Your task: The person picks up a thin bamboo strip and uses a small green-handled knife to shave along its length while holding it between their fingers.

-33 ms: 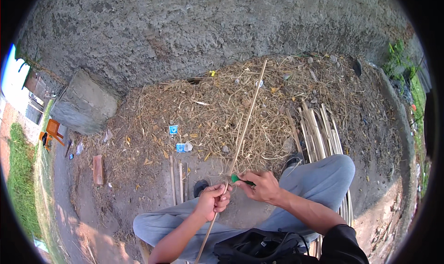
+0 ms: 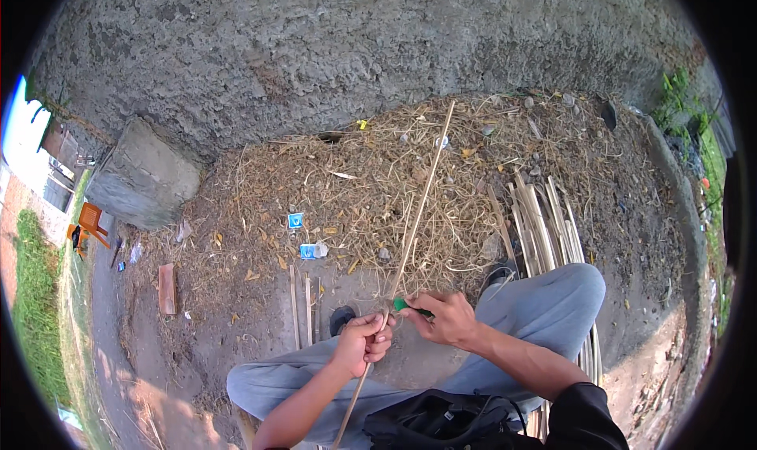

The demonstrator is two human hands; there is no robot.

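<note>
A long, thin strip of pale wood or bamboo (image 2: 426,191) slants from below my lap up toward the wall. My left hand (image 2: 363,344) is closed around its lower part, between my knees. My right hand (image 2: 443,318) grips a green-handled tool (image 2: 402,303) just to the right of the strip, close above the left fingers. The tool's working end meets the strip or lies very near it; it is too small to make out, and the fingers cover much of the handle.
Curly shavings (image 2: 371,213) litter the ground up to a rough wall (image 2: 378,48). A bundle of strips (image 2: 544,225) lies by my right knee, with a few more strips (image 2: 296,308) by my left foot. A concrete block (image 2: 146,174), a brick (image 2: 167,288) and an orange chair (image 2: 93,220) are leftward.
</note>
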